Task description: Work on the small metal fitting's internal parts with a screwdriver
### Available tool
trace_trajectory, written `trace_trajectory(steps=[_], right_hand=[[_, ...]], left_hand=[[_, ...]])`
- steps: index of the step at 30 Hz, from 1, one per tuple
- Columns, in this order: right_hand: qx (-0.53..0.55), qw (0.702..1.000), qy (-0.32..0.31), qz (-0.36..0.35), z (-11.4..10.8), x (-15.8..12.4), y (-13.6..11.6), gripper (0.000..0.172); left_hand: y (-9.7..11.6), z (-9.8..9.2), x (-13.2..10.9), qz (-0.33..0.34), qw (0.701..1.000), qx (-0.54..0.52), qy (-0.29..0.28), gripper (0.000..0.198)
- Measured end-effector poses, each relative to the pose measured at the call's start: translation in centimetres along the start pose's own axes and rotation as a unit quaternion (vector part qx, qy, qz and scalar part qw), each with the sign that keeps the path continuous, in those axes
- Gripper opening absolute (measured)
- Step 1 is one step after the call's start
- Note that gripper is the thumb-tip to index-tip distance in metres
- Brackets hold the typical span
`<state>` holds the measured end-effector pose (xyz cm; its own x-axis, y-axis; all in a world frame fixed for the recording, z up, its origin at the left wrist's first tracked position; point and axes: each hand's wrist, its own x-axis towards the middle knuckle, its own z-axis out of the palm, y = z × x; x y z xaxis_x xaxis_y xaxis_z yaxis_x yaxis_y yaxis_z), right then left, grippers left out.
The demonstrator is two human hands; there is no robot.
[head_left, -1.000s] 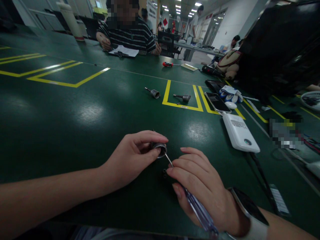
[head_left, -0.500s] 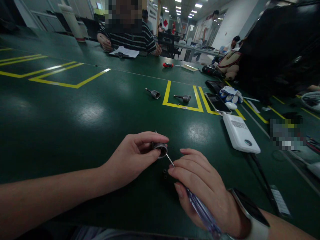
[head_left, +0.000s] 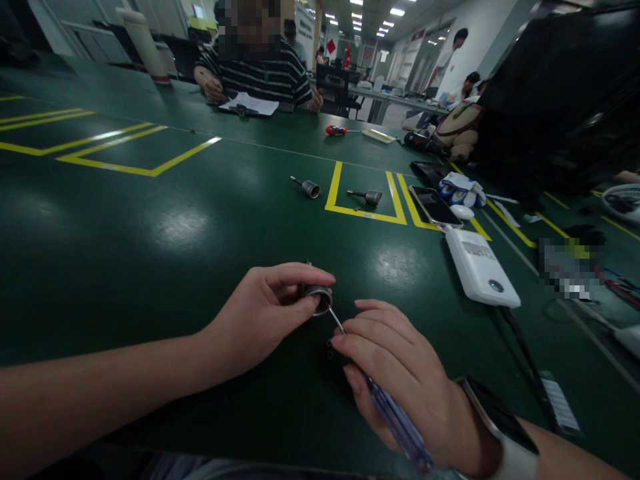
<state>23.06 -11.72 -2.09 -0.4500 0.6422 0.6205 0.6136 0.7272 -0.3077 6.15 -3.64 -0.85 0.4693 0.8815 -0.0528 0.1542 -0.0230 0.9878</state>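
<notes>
My left hand (head_left: pixel 273 303) is closed around a grey metal hole saw (head_left: pixel 325 308), a short cup with a thin shank, its open end facing right. In my right hand (head_left: pixel 400 367) is a screwdriver (head_left: pixel 397 420) with a clear purplish handle. Its thin blade runs up into the mouth of the cup; where the tip touches inside is hidden. Small dark parts (head_left: pixel 329 348) lie on the table just beside my right fingertips. Farther off, a second hole saw (head_left: pixel 311 189) lies on its side, and a third hole saw (head_left: pixel 373 197) rests inside a yellow taped outline.
To the right on the green table (head_left: pixel 125 267) are a white power bank (head_left: pixel 483 267) with a cable, a phone (head_left: pixel 435 205) and gloves (head_left: pixel 460 190). A red screwdriver (head_left: pixel 336 131) lies toward the back. Across the table sits a person (head_left: pixel 265 80) with a clipboard (head_left: pixel 250 105).
Both hands, the hole saw and the screwdriver have shifted very slightly to the left. The screwdriver blade is still in the cup. In the background, a standing person has moved right.
</notes>
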Motion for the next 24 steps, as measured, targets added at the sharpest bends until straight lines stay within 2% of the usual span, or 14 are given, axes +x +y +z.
trace_trajectory(steps=[14,18,21,24], right_hand=[[0.005,1.0,0.01,0.01,0.0,0.1,-0.2,0.022],[0.087,0.995,0.021,0.046,-0.5,0.0,-0.2,0.024],[0.223,0.962,0.058,0.147,-0.6,-0.3,0.1,0.018],[0.352,0.89,0.088,0.278,-0.1,-0.7,0.8,0.022]], left_hand=[[-0.1,0.0,0.0,0.006,1.0,-0.012,0.001,0.02],[-0.1,0.0,-0.1,-0.001,1.0,-0.008,-0.001,0.019],[-0.1,-0.2,0.0,-0.012,1.0,-0.01,-0.008,0.02],[-0.2,-0.5,0.3,-0.017,0.999,-0.03,-0.002,0.024]])
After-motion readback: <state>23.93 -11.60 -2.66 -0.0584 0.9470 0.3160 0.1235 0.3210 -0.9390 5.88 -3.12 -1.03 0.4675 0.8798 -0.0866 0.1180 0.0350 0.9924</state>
